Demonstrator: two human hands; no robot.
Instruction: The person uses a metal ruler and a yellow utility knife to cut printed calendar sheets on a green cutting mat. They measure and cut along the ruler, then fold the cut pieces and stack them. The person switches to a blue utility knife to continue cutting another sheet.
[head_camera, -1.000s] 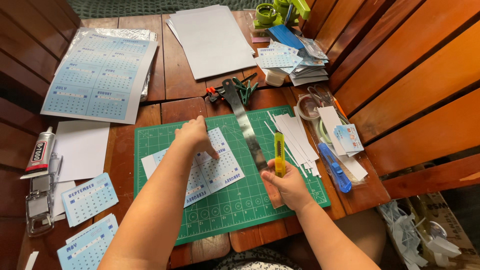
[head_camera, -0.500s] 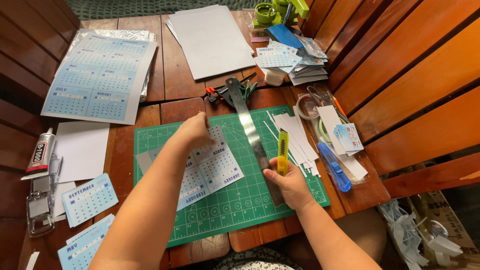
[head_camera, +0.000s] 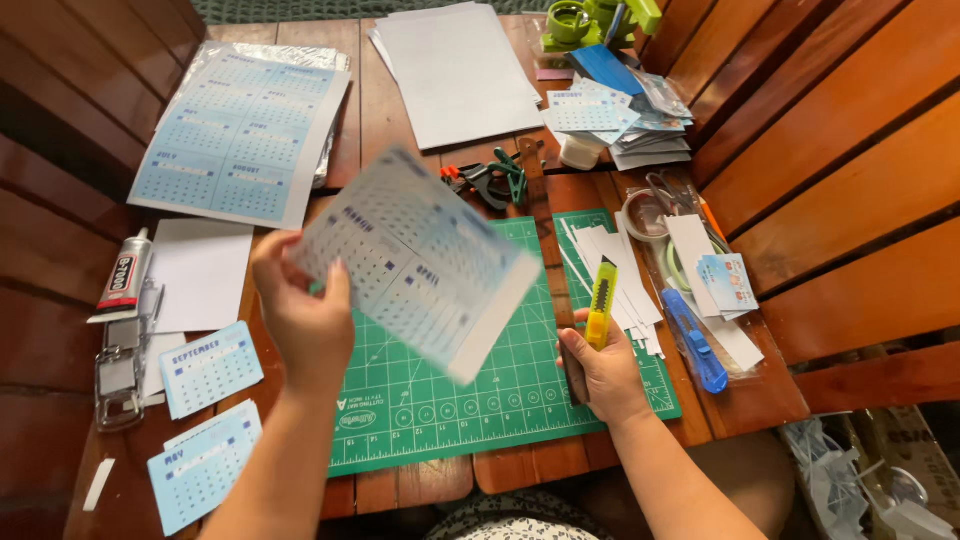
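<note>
Aloft, blurred calendar sheet (head_camera: 415, 262) pinched in left hand (head_camera: 305, 318) grip; yellow cutter (head_camera: 601, 302) seemingly clasped in right hand (head_camera: 600, 368).

I see even, soft daylight with faint shadows; only the calendar sheet (head_camera: 415, 262) above the green cutting mat (head_camera: 450, 400) is motion-blurred.

Glossy dark wooden table (head_camera: 420, 490), matt green rubbery cutting mat (head_camera: 440, 400), yellow plastic knife (head_camera: 601, 303), smooth paper calendar sheet (head_camera: 420, 260).
</note>
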